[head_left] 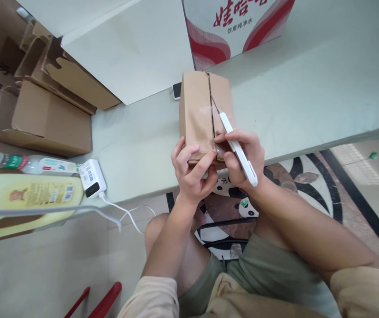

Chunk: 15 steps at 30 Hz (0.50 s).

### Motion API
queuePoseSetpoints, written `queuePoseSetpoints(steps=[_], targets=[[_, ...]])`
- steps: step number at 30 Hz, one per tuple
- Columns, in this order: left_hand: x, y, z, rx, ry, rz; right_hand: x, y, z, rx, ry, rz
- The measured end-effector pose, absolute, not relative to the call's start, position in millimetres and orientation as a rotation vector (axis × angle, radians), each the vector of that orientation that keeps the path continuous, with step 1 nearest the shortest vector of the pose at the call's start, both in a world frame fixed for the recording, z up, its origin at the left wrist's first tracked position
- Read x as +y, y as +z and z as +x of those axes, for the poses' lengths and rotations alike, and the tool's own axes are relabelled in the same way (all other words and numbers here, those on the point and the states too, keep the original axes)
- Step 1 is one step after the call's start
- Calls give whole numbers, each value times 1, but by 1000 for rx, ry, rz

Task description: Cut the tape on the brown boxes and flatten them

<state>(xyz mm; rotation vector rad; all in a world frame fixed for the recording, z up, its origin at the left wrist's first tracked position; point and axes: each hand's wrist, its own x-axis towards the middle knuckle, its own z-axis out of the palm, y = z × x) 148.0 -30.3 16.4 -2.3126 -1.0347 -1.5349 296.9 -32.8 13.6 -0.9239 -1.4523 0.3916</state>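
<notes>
A small brown cardboard box [196, 112] sits near the front edge of the table, its top flaps meeting along a dark seam. My left hand [194, 170] grips the near end of this box, with its fingers bent over the edge and the index finger by the seam. A white utility knife [237, 148] is held in my right hand [247, 152]. Its thin blade points away from me and lies over the seam; how deep it sits I cannot tell. My right fingertips also reach the near end of the box, beside my left fingers.
The table [136, 150] has a pale cover. Behind stand a white box [133, 48] and a red-and-white carton [239, 31]. On the left are open cardboard boxes [50, 115], a plastic bottle [30, 163], a yellow jug [43, 190] and a white device [92, 176] with a cable.
</notes>
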Motion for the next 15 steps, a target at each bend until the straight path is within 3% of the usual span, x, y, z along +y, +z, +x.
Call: queuePoseSetpoints(steps=[15], targets=[[-41,13,142,-1159,-1525,-2317,-28,18,291,-1441,416,-837]])
